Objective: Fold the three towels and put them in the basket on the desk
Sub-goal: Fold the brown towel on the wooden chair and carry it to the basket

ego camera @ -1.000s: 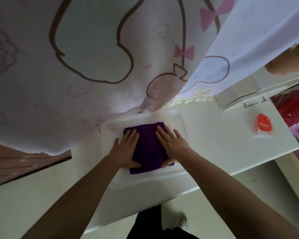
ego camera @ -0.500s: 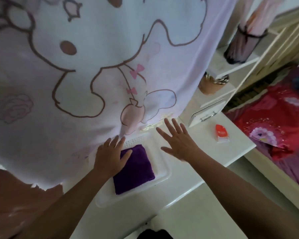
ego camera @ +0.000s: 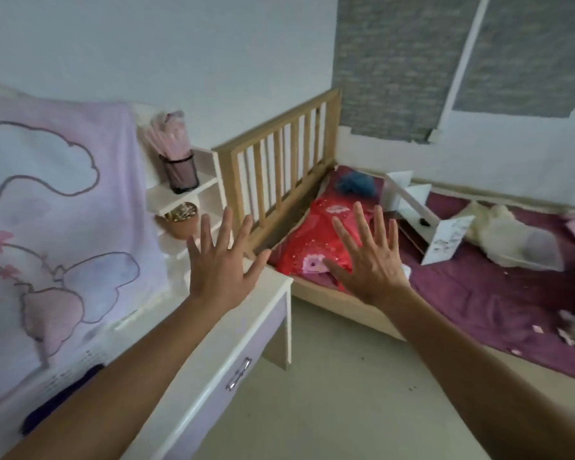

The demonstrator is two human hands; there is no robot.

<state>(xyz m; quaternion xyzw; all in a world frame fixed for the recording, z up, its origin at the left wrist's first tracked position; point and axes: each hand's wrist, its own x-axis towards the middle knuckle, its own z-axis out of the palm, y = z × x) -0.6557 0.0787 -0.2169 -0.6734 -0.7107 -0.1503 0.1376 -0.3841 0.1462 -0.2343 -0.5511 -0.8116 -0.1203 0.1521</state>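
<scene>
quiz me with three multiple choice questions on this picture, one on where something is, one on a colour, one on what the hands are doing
1. Where does the black mesh cup stand?
A. on the floor
B. on a white shelf
C. on the bed

2. What colour is the pillow by the wooden rail?
A. blue
B. green
C. red

3. How are the left hand and right hand?
A. both open, fingers spread, holding nothing
B. both gripping a towel
C. left holding the cup

Answers:
1 B, the cup sits on the shelf just left of the rail.
2 C, the pillow is bright red with pink flowers.
3 A, all fingers are straight and spread, with nothing in them.
</scene>
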